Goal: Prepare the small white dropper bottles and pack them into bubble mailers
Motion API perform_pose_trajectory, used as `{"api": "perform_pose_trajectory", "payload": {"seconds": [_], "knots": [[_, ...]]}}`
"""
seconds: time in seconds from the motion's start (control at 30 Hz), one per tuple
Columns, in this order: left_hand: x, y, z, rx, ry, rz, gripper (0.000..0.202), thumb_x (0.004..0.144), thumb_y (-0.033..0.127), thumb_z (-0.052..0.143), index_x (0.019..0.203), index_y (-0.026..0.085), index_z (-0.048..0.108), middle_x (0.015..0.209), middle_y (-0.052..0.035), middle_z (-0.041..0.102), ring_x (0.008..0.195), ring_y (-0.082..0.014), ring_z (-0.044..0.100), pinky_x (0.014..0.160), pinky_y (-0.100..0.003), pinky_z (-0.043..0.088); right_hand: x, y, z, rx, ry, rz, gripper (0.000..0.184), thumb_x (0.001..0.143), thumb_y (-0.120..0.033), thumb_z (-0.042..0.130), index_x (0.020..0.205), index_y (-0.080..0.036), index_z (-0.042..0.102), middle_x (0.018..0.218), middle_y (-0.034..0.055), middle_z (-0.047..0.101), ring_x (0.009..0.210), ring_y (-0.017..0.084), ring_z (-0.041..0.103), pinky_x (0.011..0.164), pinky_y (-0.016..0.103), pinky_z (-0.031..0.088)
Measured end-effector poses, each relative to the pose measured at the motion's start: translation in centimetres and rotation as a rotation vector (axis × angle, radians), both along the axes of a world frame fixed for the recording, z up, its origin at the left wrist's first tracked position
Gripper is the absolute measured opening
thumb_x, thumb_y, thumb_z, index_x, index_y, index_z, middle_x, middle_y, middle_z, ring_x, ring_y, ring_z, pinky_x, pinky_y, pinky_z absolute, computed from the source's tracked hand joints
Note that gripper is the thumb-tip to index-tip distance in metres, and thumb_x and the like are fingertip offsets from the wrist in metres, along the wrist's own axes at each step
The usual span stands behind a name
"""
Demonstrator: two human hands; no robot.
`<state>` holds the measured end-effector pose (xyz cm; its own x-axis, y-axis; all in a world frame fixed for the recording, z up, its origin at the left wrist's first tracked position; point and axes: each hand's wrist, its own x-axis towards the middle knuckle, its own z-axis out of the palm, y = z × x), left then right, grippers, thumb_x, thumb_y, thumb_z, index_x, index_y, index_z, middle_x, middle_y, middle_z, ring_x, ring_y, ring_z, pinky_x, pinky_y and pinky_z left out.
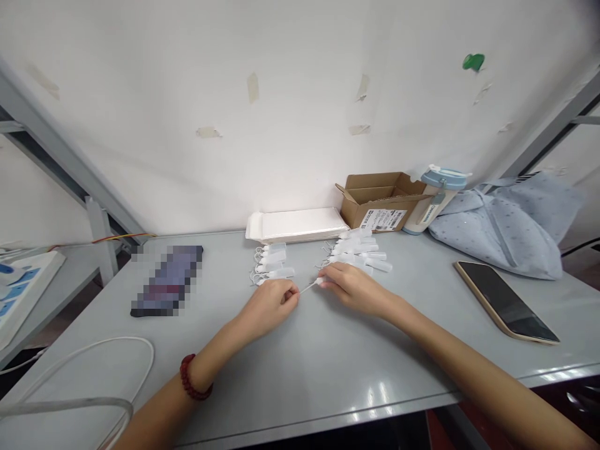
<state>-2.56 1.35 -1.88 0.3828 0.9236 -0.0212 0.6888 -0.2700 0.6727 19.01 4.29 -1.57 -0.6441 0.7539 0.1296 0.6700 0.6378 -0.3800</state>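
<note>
Between my hands a thin white cord (308, 288) is stretched straight. My left hand (274, 304) is closed in a pinch at the cord's left end. My right hand (351, 289) is closed on a small white piece (319, 281) from which the cord comes out; the rest of that piece is hidden by the fingers. Behind my left hand lies a short column of small translucent plastic tubes (276, 257) with white ends and thin looped cords. A bigger pile of the same tubes (370, 248) lies just beyond my right hand.
A white flat package (300, 224), an open cardboard box (375, 203) and a blue-lidded cup (434, 200) stand along the wall. A pale blue cloth bag (506, 225) and a phone (504, 303) are at right. A blurred dark device (169, 281) and a white cable (149, 356) are left.
</note>
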Motion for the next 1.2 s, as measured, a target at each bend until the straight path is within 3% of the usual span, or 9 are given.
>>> {"api": "perform_pose_trajectory", "payload": {"seconds": [0.17,0.37,0.7,1.2], "knots": [[0.1,0.2,0.0,-0.278,-0.322,0.066,0.025,0.082,0.039,0.049,0.076,0.017,0.059,0.069,0.0009,0.058,0.054,-0.011,0.052,0.052,-0.023,0.037,-0.2,-0.4,0.6,-0.112,0.183,0.006,0.025,0.094,-0.03,0.038,0.095,-0.015,0.058,0.087,0.0061,0.062,0.078,0.016,0.055,0.071,0.028,0.042],[0.4,0.1,0.1,-0.409,-0.492,0.11,0.027,0.081,0.04,0.054,0.072,0.015,0.058,0.06,0.0014,0.055,0.052,-0.0095,0.049,0.05,-0.022,0.037,-0.5,-1.0,1.4,-0.262,0.289,0.041,0.027,0.094,-0.033,0.039,0.092,-0.016,0.06,0.074,0.001,0.059,0.067,0.012,0.053,0.064,0.024,0.04],[0.1,0.2,0.0,-0.535,-0.581,0.081,0.026,0.082,0.04,0.054,0.073,0.015,0.058,0.075,-0.0008,0.057,0.059,-0.0089,0.051,0.052,-0.021,0.037,-0.5,-1.0,1.3,-0.222,0.268,0.045,0.026,0.094,-0.031,0.04,0.091,-0.015,0.06,0.077,0.0028,0.06,0.069,0.013,0.053,0.066,0.025,0.04],[0.4,0.0,0.6,-0.584,-0.583,0.127,0.025,0.081,0.039,0.054,0.074,0.015,0.056,0.073,0.0005,0.057,0.057,-0.0084,0.049,0.053,-0.022,0.036,-0.5,-1.1,1.1,-0.218,0.209,0.071,0.028,0.095,-0.032,0.038,0.094,-0.015,0.061,0.078,0.0025,0.062,0.067,0.012,0.052,0.063,0.024,0.037]]}}
